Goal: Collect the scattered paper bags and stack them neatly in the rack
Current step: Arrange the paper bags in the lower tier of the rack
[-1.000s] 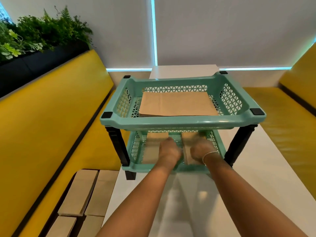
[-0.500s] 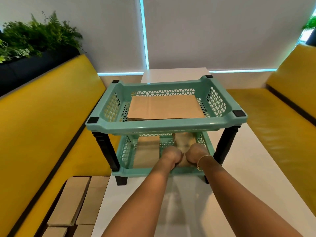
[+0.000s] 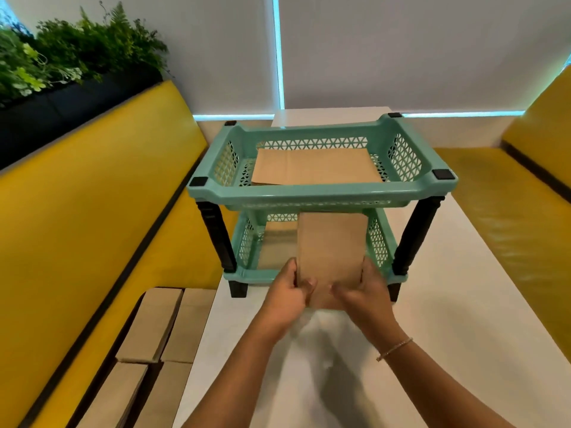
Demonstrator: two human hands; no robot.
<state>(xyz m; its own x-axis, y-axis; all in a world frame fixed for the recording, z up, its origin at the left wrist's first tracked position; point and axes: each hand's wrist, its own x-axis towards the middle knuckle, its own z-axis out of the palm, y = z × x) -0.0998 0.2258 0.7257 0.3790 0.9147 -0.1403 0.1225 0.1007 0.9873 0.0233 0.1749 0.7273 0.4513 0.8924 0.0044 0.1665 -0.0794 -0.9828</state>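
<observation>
Two hands grip one stack of paper bags [image 3: 330, 251] at the front of the rack [image 3: 321, 193], teal plastic, two tiers, black legs. Left hand [image 3: 289, 293] curls round the stack's left near corner, thumb on top, fingers underneath. Right hand [image 3: 364, 291] holds the right near corner the same way, thumb on top; thin bracelet [image 3: 394, 349] on that wrist. Stack lies flat, long side running into the rack, far end inside the lower tier [image 3: 247, 248], near end sticking out past the rack's front rim over the white table [image 3: 448, 304]. Lower tier left of the stack looks blurred, contents cannot tell. Upper tier [image 3: 408, 156] holds a flat brown bag pile [image 3: 315, 166], lying crosswise. More paper bags [image 3: 163, 329] sit left of and nearer than the rack, off the table edge on the yellow bench seat [image 3: 77, 227], in two rows side by side. Planter with green plants [image 3: 61, 63] far left of the rack, above the bench back. Second yellow bench [image 3: 509, 196] right of the rack.
</observation>
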